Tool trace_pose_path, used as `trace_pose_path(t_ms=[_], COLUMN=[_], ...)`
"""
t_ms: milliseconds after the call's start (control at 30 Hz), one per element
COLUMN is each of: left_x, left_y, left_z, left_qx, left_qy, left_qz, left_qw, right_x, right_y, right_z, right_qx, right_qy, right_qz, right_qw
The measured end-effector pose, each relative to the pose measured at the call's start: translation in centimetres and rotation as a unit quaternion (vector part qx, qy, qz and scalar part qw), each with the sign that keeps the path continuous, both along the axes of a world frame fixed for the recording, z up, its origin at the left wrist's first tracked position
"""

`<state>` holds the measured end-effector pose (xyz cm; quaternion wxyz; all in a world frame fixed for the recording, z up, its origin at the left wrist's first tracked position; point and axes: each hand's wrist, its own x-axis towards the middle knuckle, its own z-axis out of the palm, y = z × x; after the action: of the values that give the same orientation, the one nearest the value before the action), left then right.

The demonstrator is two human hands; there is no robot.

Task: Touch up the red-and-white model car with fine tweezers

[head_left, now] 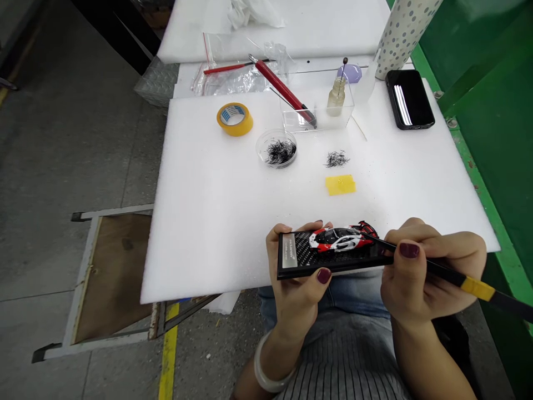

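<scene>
My left hand [297, 294] grips a black display base [300, 266] by its left end, thumb along the near edge and fingers behind. On that base sits a red, white and black model race car [341, 239], its rear wing to the right. My right hand [433, 266] is closed around slim black tweezers [447, 272] with a yellow band. Their pointed tip reaches the rear of the car; whether it touches, and whether it holds anything, is too small to tell. Beyond my hands lie a yellow tape piece [340, 185] and a small heap of short black strands [336, 159].
A clear dish [277, 149] of black strands and a yellow tape roll [235, 119] lie on the white foam board [200, 222]. Behind are a clear tray [297, 119] with a red pen-like tool [283, 86], a small bottle [336, 99] and a black phone-like device [409, 100].
</scene>
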<state>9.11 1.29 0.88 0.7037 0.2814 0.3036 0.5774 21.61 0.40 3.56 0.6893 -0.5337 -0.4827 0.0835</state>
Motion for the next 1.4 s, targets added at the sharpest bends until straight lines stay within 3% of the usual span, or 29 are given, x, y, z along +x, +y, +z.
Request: trace_pose_path(t_ms=[300,467,567,700,867,967,1100,1200,1400], left_x=[0.1,-0.2,-0.3,-0.2,-2.0,-4.3,-6.5,-6.9,-5.7], left_y=[0.0,0.2,0.3,0.1,0.3,1.3,3.2,4.4,5.8], left_z=[-0.2,-0.1,-0.2,-0.3,-0.2,-0.2,-0.4,-0.4,1.1], left_qx=[0.023,0.006,0.007,0.014,0.085,0.163,0.28,0.371,0.391], left_qy=[-0.015,-0.032,-0.031,-0.007,0.087,0.242,0.475,0.526,0.513], left_qz=[0.003,-0.013,-0.015,-0.01,-0.019,-0.043,-0.038,-0.045,-0.097], left_qw=[1.0,0.999,0.999,1.0,0.992,0.956,0.834,0.764,0.758], right_x=[0.1,1.2,2.3,3.3,4.3,5.4,6.9,7.4,7.0], right_y=[0.7,0.2,-0.7,-1.6,-1.8,-1.5,-0.5,0.3,1.0], right_z=[-0.2,-0.9,-1.5,-2.0,-2.5,-2.7,-2.5,-2.3,-2.5], right_qx=[0.04,0.007,-0.068,-0.171,-0.166,-0.192,-0.226,-0.225,-0.213], right_qy=[0.075,0.045,0.045,0.144,0.185,0.118,-0.093,-0.193,-0.226], right_qz=[-0.046,-0.059,0.024,0.2,0.257,0.302,0.332,0.318,0.285], right_qw=[0.995,0.997,0.996,0.954,0.934,0.926,0.911,0.901,0.907])
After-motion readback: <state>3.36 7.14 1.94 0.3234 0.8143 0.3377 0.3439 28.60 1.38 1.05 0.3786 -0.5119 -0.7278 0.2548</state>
